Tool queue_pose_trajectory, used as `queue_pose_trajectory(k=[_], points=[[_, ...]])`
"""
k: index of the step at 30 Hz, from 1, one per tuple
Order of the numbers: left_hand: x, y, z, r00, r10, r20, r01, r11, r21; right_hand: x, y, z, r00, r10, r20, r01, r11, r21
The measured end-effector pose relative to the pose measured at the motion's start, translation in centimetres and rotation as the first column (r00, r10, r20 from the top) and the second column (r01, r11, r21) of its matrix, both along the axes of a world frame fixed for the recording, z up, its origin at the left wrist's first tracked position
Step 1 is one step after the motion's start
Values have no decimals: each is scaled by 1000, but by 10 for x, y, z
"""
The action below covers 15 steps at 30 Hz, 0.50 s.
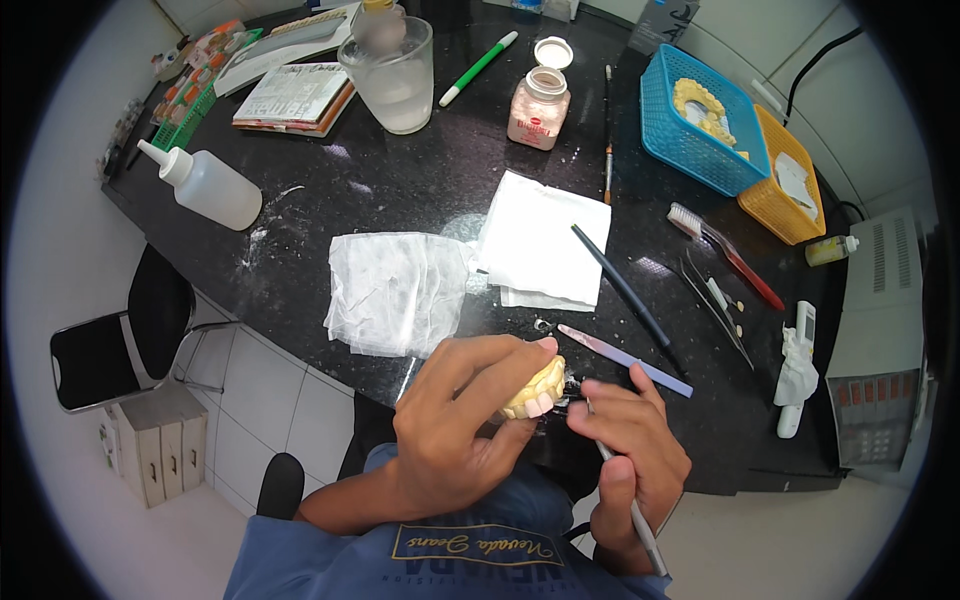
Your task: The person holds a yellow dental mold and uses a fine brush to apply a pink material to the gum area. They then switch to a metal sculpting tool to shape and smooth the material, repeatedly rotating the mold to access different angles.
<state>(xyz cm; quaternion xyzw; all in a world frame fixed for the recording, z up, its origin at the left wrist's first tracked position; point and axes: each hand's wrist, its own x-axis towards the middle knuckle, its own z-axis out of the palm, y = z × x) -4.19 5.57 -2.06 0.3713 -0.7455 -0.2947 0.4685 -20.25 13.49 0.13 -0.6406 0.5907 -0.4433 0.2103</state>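
Note:
My left hand (455, 410) is closed around a yellow dental cast (538, 388), with fingers over its top and the thumb below. A few pale pinkish teeth stand out on the side of the cast that faces me. In my right hand (635, 455) is a slim grey handled tool (642, 530), gripped like a pen. Its working end lies by the fingertips close to the cast; whether it touches I cannot tell. Just beyond the hands, a lilac-handled tool (630, 360) and a dark pen-like stick (630, 290) rest on the black table.
Folded white tissues (545, 240) and a crumpled sheet (395, 290) lie ahead. Farther back stand a glass of cloudy liquid (400, 105) and an open jar of pink powder (538, 115). A squeeze bottle (215, 190) is at left; a blue basket (665, 150), toothbrush (735, 255) and tweezers (715, 310) are at right.

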Motion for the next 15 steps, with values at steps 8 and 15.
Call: queue_pose_trajectory(k=[8,15], points=[[5,1,2,1000,-15,-9,16,998,67,9,10,-13,972,-157,173,185,970,-157],[3,2,-3,999,-37,18,38,999,-14,10,0,-1,995,-6,95,34,955,-295]])
